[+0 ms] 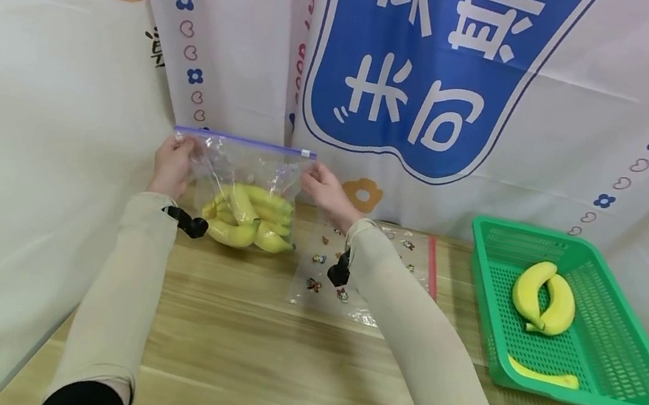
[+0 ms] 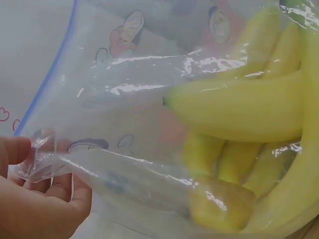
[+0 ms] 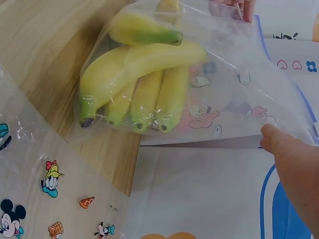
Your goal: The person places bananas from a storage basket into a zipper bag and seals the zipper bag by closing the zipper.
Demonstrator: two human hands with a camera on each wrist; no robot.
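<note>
A clear zip bag (image 1: 220, 166) with a purple-blue slider strip hangs upright near the back of the table. Inside it lie several yellow bananas (image 1: 240, 206), gathered at the bottom. My left hand (image 1: 172, 166) pinches the bag's upper left corner between thumb and fingers, as the left wrist view shows up close. At the opposite upper corner, just below the white slider (image 1: 305, 153), my right hand (image 1: 329, 192) grips the bag's edge. In the right wrist view, the right thumb lies against the plastic and the other fingers are hidden.
A second clear bag (image 1: 315, 295), with a red strip and cartoon prints, lies flat under my right forearm. To the right stands a green basket (image 1: 589, 401) holding a few bananas (image 1: 533, 290). A printed cloth (image 1: 245, 58) hangs behind the wooden table (image 1: 244, 362).
</note>
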